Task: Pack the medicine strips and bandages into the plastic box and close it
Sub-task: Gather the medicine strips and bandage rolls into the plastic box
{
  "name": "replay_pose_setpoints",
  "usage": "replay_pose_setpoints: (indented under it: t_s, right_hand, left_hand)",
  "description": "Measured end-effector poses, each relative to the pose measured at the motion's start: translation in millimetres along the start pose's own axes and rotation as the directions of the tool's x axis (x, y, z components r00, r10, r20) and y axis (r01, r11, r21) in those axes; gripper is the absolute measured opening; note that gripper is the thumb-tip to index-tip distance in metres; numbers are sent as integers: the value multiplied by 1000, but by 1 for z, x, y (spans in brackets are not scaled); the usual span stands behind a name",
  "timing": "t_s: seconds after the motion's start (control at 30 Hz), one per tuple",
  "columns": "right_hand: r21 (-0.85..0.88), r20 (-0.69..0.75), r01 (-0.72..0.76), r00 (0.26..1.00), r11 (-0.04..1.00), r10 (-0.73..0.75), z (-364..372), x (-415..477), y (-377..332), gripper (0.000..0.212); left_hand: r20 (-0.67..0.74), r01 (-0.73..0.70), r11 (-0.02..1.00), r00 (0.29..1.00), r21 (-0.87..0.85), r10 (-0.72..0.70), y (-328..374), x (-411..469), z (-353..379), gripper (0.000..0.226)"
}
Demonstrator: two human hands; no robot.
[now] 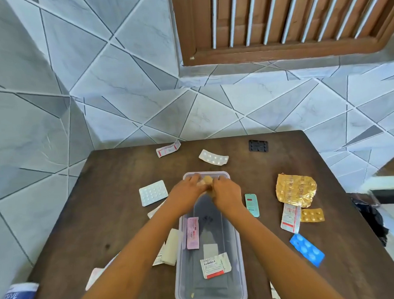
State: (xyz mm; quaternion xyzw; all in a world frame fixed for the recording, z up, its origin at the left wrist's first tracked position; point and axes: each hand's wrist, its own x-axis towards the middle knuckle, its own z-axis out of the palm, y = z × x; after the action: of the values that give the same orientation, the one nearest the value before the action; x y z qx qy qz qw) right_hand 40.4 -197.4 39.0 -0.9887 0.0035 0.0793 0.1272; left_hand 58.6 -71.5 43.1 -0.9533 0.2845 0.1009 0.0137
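Observation:
A clear plastic box (241, 256) lies open on the wooden table, running from near me to the table's middle. Inside it are a pink strip (192, 233) and a white strip with red print (215, 265). My left hand (188, 190) and my right hand (225, 192) meet over the box's far end, fingers pinched together on a small tan bandage (207, 180). Loose strips lie around: a white blister strip (152, 193) on the left, a gold foil strip (296, 189), a blue strip (307, 249) and a teal strip (252, 205) on the right.
More strips sit at the far edge: a white one (213, 157), a red-marked one (168, 148) and a black one (258, 145). A white bandage roll (171, 246) lies left of the box. A tube (17, 298) pokes in at the bottom left. Tiled wall behind.

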Motion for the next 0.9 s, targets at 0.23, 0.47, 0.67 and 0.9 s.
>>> replay_pose_setpoints:
  t_s: [0.23, 0.47, 0.67, 0.9]
  right_hand:
    - [55, -48, -103, 993, 993, 106, 8, 0, 0, 32]
    - [9, -90, -153, 984, 988, 153, 23, -6, -7, 46]
    - [-309, -18, -73, 997, 948, 71, 37, -13, 4, 42]
    - [-234, 26, 24, 999, 972, -18, 39, -26, 20, 58]
  left_hand:
    - [-89, -73, 984, 992, 164, 88, -2, 8, 6, 49]
    - [-49, -62, 977, 996, 205, 74, -2, 15, 13, 32]
    - [111, 7, 987, 994, 161, -25, -1, 22, 16, 34]
    - [-7, 39, 987, 999, 157, -38, 5, 39, 31, 37]
